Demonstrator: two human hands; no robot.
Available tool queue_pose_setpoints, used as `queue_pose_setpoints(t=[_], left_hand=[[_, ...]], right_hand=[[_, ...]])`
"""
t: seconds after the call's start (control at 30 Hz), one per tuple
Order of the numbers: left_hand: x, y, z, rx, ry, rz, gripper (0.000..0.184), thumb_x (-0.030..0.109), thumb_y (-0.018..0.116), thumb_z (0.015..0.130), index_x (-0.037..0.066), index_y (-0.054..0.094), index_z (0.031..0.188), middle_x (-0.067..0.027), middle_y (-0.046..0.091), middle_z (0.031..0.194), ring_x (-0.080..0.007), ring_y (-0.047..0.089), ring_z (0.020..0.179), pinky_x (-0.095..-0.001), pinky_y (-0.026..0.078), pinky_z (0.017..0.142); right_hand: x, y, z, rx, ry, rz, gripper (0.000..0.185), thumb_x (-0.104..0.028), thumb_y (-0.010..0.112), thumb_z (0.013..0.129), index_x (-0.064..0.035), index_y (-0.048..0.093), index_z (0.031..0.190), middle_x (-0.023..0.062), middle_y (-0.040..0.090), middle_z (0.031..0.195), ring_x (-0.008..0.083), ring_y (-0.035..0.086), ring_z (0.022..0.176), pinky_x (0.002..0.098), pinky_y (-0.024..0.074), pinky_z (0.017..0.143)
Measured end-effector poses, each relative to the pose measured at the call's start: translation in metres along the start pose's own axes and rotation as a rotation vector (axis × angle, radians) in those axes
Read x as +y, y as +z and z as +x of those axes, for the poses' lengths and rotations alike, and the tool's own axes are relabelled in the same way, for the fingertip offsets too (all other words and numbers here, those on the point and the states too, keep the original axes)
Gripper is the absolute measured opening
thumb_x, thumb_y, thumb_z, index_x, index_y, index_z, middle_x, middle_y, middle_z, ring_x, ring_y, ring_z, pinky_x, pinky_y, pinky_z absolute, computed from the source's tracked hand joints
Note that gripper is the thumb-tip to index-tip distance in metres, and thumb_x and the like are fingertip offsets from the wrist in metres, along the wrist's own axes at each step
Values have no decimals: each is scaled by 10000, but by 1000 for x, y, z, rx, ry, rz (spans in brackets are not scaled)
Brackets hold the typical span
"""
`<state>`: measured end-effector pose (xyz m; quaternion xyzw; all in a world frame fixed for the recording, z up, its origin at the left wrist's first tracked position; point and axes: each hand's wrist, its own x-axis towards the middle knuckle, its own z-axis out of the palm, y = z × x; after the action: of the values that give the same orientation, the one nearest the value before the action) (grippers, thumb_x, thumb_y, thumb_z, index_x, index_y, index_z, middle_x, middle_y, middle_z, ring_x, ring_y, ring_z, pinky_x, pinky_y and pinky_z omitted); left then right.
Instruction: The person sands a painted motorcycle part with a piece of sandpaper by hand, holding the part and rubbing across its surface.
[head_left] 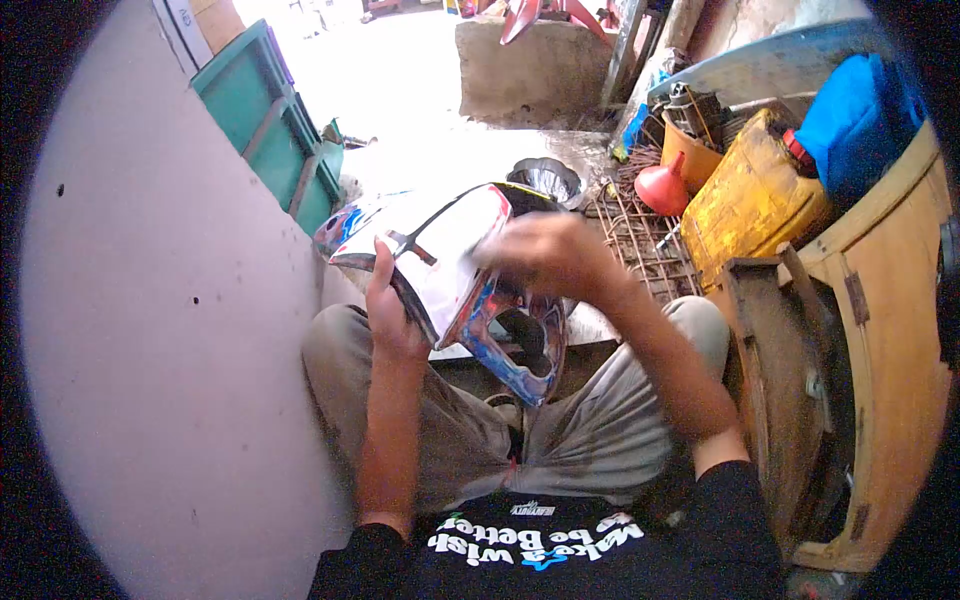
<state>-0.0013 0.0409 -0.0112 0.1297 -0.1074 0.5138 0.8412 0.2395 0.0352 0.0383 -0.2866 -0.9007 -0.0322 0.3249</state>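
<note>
Toward 12 o'clock, above the lap, a painted panel (440,288) is held at its near-left edge by the left hand (393,312), its grip clamped with the thumb on top. The panel's right side is overlapped by the blurred right hand (555,258); whether its grip is closed on anything cannot be told. Beyond, a black bowl (546,178) is seen at 12, a red funnel (663,187) at 1.
</note>
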Motion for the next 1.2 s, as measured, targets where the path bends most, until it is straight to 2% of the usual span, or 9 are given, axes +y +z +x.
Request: queue_pose_setpoints(t=[0.1,0.23,0.37,0.57,0.7,0.8,0.97,1.1,1.2], left_hand=[[-4,3,1,224,92,294,589,429,468,1076,11,392,1483,-205,536,1441,-378,531,1328,-556,405,1140],[-1,7,1,235,92,295,582,416,469,1078,7,390,1484,-203,540,1435,-373,536,1319,-551,413,1131],[-3,13,1,299,145,324,578,414,461,1081,2,392,1481,-205,541,1431,-372,545,1305,-548,422,1121],[0,-2,0,229,66,235,576,423,436,1087,-15,413,1460,-222,549,1419,-377,555,1292,-541,429,1117],[-2,9,-1,255,66,281,587,433,439,1084,-21,420,1455,-220,571,1398,-375,571,1275,-535,439,1111],[1,1,-1,175,53,211,577,430,443,1084,-19,429,1447,-215,579,1390,-364,587,1259,-528,459,1094],[-4,6,-1,306,135,376,563,418,440,1087,-17,435,1444,-209,583,1384,-353,586,1262,-517,458,1096],[0,-2,0,113,4,186,559,410,439,1089,-22,435,1444,-208,590,1373,-350,589,1259,-510,466,1090],[3,-2,-3,192,22,254,561,409,433,1091,-27,435,1443,-213,589,1376,-353,593,1256,-512,473,1084]], right_hand=[[4,-29,-3,-256,269,-205,131,-207,682,888,-144,740,987,68,738,874,269,739,801,405,605,706],[-53,-9,1,-34,-67,77,112,-203,710,862,-172,715,970,36,723,896,231,730,839,376,606,755],[-5,-19,-11,-95,317,-233,131,-191,702,859,-147,716,981,62,721,867,256,725,772,401,597,674],[-57,-3,2,-49,-62,30,153,-224,722,843,-147,698,973,47,700,852,263,712,782,397,592,700],[-19,-20,-9,-348,291,-265,185,-175,718,809,-138,703,989,52,711,895,258,716,816,393,593,731],[-64,2,-1,-62,-95,23,222,-156,714,778,-167,719,1000,42,716,882,247,713,838,369,586,718],[-19,-22,-4,-212,218,-232,218,-162,722,774,-163,725,992,37,699,857,245,693,813,392,572,694],[-70,1,0,-118,-119,72,220,-168,676,801,-135,683,1018,64,687,925,269,706,850,377,591,777],[-37,-13,-2,-76,2,37,234,-179,731,766,-153,709,997,42,719,921,263,709,852,394,589,782]])
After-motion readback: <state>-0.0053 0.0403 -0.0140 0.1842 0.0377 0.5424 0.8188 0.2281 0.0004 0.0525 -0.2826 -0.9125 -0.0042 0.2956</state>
